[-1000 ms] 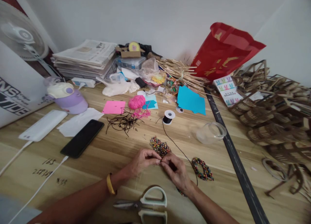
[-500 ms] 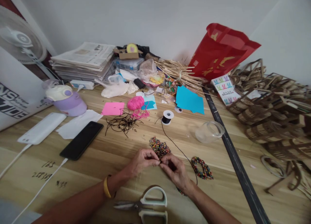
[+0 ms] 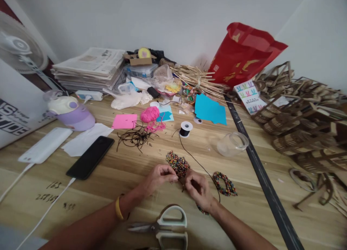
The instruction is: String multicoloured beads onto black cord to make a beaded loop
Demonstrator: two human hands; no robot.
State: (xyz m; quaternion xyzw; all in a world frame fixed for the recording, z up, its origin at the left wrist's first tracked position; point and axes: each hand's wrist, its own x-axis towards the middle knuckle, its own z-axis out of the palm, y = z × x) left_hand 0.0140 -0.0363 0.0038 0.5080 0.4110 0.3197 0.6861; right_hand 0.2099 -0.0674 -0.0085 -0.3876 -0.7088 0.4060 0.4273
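My left hand (image 3: 163, 176) pinches thumb against forefinger at the near edge of a pile of small multicoloured beads (image 3: 177, 163); what it holds is too small to name. Just right of it, my right hand (image 3: 196, 186) has its fingertips together around the dark cord. The cord (image 3: 199, 164) runs from a white spool (image 3: 186, 129) down behind the right wrist. Part of a bead strand (image 3: 202, 210) shows under that hand. A coiled beaded strand (image 3: 225, 184) lies farther right. Scissors (image 3: 165, 226) with pale handles lie in front of me.
A glass jar (image 3: 232, 144) lies right of the spool. Black cord pieces (image 3: 135, 136), pink yarn (image 3: 150, 114) and a phone (image 3: 90, 158) are at the left. Behind are newspapers (image 3: 90, 65) and a red bag (image 3: 244, 55); woven baskets (image 3: 295, 123) fill the right.
My hands have moved slightly apart, with a small gap now between their fingertips. The right hand has shifted a little to the right. The view has turned slightly.
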